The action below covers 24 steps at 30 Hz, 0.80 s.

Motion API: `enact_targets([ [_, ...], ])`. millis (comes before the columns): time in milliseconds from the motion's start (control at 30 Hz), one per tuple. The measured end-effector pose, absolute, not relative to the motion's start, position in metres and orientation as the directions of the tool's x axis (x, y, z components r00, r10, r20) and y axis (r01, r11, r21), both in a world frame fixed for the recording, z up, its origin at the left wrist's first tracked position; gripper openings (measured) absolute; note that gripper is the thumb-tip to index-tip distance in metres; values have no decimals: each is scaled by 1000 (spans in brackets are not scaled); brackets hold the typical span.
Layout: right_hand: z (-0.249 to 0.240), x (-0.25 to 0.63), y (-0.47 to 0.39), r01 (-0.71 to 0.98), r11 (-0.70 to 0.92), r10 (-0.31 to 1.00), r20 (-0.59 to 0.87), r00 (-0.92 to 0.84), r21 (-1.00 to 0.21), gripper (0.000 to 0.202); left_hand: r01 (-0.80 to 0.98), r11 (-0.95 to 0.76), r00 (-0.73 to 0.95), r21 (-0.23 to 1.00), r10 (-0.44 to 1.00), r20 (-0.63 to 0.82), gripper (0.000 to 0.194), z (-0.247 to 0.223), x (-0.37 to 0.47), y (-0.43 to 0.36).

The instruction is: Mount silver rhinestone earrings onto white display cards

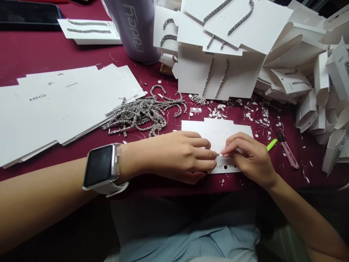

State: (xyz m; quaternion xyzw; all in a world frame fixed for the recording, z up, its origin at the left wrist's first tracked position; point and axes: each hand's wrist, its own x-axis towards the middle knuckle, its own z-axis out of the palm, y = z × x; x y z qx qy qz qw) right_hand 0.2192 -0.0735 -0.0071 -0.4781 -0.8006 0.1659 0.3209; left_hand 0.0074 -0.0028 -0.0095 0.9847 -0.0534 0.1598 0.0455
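A white earring card [216,127] with small punched holes lies in front of me. My left hand [185,154] rests flat over the card's left part, fingers stretched out and its fingertips near the middle. From the right, my right hand [249,156] reaches over the card with thumb and fingers pinched together. At that pinch a tiny white bit shows, but what the fingers hold is too small to make out. Beyond my left wrist lies a tangled pile of silver chain earrings [141,112].
Stacked blank cards [54,105] lie left. Behind stand a purple tumbler [139,29] and cards bearing silver chains [218,80]. Folded white cards [297,47] heap up at the right. A pink cutter [289,153], a green stick [272,145] and white scraps [218,111] lie nearby.
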Motion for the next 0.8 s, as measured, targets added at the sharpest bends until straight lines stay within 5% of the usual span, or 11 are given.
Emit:
enact_targets([
  [800, -9, 213, -74, 732, 511, 852, 380, -360, -452, 23, -100, -987, 973, 122, -71, 220, 26, -6, 8, -4],
])
